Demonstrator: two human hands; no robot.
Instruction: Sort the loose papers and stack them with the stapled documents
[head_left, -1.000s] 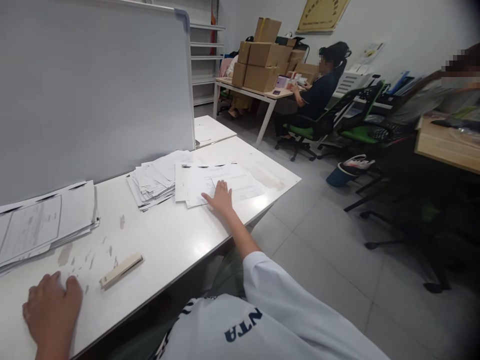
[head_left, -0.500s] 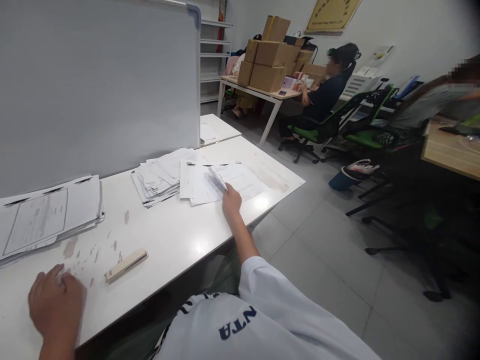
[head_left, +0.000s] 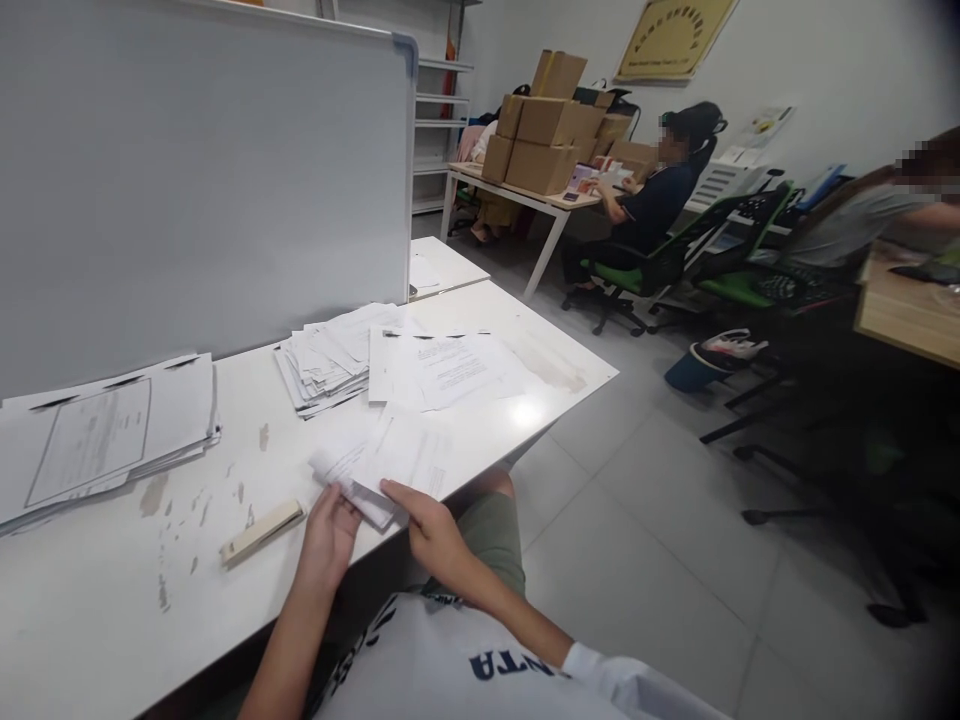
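Printed paper sheets [head_left: 409, 450] are held between my two hands, over the near edge of the white table [head_left: 247, 625]. My left hand [head_left: 331, 530] grips their curled left side from below. The thumb and fingers of my right hand [head_left: 427, 525] pinch the lower right edge. A beige stapler [head_left: 262, 533] lies just left of my left hand, apart from it. Beyond the held sheets, a spread of papers [head_left: 465, 372] lies flat. Beside it rests an untidy paper pile [head_left: 330, 350], and a taller stack [head_left: 90, 440] sits at the far left.
A grey-white board [head_left: 202, 180] stands along the table's back edge. Cardboard boxes [head_left: 544, 140] are piled on another table, where a person [head_left: 652, 195] sits. A second person [head_left: 847, 220] is at the right. A blue bin [head_left: 694, 368] stands on the floor.
My right hand has drawn sheets from the spread toward me. My left hand has come off the tabletop at the left, past the stapler, and now grips the sheets too.
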